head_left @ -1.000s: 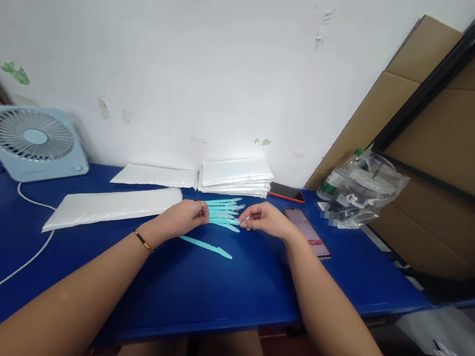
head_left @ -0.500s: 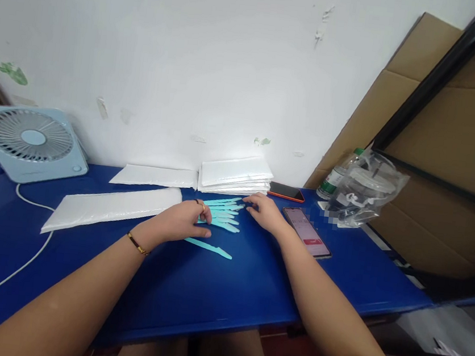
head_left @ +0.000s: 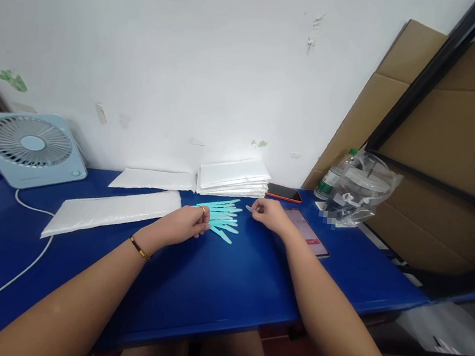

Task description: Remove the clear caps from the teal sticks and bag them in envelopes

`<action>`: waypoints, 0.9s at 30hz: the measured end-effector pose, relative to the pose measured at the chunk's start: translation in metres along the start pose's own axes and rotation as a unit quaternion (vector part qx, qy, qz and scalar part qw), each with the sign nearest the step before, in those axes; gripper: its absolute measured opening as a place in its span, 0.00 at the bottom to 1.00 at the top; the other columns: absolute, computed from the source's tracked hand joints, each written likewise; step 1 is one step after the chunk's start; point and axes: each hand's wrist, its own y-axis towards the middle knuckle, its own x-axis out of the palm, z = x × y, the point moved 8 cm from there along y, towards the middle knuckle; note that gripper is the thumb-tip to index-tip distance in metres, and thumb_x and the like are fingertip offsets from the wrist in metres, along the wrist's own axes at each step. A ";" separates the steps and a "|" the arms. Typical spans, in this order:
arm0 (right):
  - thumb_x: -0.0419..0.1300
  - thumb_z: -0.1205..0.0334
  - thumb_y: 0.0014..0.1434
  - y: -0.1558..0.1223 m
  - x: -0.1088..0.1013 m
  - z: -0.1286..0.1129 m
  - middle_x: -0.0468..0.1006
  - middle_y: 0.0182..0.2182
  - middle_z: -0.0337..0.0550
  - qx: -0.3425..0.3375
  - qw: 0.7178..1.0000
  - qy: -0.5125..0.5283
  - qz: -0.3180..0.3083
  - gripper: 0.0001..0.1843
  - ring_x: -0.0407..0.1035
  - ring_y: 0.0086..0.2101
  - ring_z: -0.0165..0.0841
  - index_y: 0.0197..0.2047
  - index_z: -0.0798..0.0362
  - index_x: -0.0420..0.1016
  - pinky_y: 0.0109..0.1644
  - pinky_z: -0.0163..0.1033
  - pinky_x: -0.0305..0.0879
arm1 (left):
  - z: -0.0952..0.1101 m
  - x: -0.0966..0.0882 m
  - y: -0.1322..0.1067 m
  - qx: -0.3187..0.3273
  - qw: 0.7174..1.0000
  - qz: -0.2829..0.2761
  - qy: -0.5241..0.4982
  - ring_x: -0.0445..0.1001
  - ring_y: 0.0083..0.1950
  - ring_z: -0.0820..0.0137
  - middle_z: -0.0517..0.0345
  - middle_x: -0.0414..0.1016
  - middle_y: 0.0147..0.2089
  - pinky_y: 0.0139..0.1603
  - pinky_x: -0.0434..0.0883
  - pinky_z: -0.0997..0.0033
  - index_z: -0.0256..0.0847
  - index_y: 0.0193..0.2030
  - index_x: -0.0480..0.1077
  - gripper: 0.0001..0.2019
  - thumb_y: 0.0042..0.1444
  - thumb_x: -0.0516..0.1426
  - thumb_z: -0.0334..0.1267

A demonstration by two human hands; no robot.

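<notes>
Several slim turquoise sticks, which look like eyebrow razors [head_left: 225, 212], lie fanned out on the blue table, their tips pointing right. At their left ends is my left hand [head_left: 189, 223], thumb and fingers pinched together on the nearest razor; the hand covers that end of the fan. Just right of the tips, my right hand [head_left: 271, 213] pinches a small, pale translucent piece, perhaps a blade cap [head_left: 249, 208]. Its far end is hidden by my fingers.
White padded envelopes [head_left: 233, 176] are stacked against the wall, with another long envelope [head_left: 109, 213] at left. A fan [head_left: 30, 146] and its cable stand left. Two phones [head_left: 284, 193], a bottle [head_left: 328, 182] and a bagged cup [head_left: 362, 189] are at right.
My left fingers have closed, and the razor lying apart in front has joined the fan. My right hand has moved slightly right and now pinches a small translucent piece.
</notes>
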 end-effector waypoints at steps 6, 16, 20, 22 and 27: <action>0.60 0.58 0.49 -0.004 -0.006 -0.017 0.67 0.25 0.34 0.026 0.914 0.404 0.018 0.17 0.68 0.23 0.27 0.43 0.52 0.68 0.26 0.32 0.62 | -0.009 0.000 0.006 -0.003 0.993 0.032 -0.111 0.74 0.32 0.70 0.58 0.74 0.32 0.33 0.68 0.71 0.42 0.36 0.60 0.13 0.57 0.49 0.50; 0.65 0.59 0.47 -0.012 0.000 -0.045 0.73 0.26 0.35 0.026 0.839 0.541 -0.044 0.18 0.75 0.28 0.31 0.41 0.51 0.65 0.25 0.29 0.65 | -0.008 0.002 0.009 -0.007 0.981 0.031 -0.190 0.71 0.31 0.73 0.60 0.71 0.31 0.30 0.68 0.73 0.41 0.37 0.59 0.13 0.56 0.50 0.50; 0.69 0.56 0.43 -0.010 0.003 -0.035 0.77 0.26 0.40 0.067 0.835 0.546 -0.018 0.17 0.75 0.27 0.30 0.32 0.55 0.68 0.26 0.29 0.67 | -0.006 -0.004 0.009 0.003 0.987 0.064 -0.149 0.67 0.29 0.74 0.62 0.69 0.30 0.28 0.63 0.75 0.41 0.37 0.61 0.15 0.56 0.50 0.52; 0.69 0.55 0.43 -0.009 0.004 -0.032 0.78 0.25 0.40 0.077 0.838 0.541 0.000 0.17 0.74 0.24 0.29 0.30 0.56 0.69 0.24 0.29 0.67 | -0.005 -0.008 0.009 0.010 0.989 0.085 -0.121 0.64 0.28 0.74 0.63 0.67 0.28 0.29 0.62 0.74 0.41 0.35 0.62 0.16 0.57 0.47 0.53; 0.68 0.54 0.44 -0.009 0.003 -0.035 0.77 0.21 0.40 0.069 0.848 0.526 0.013 0.16 0.72 0.19 0.28 0.28 0.56 0.69 0.20 0.29 0.64 | -0.004 -0.011 0.010 0.024 0.991 0.095 -0.088 0.62 0.30 0.73 0.62 0.65 0.29 0.32 0.61 0.73 0.41 0.33 0.65 0.17 0.59 0.44 0.52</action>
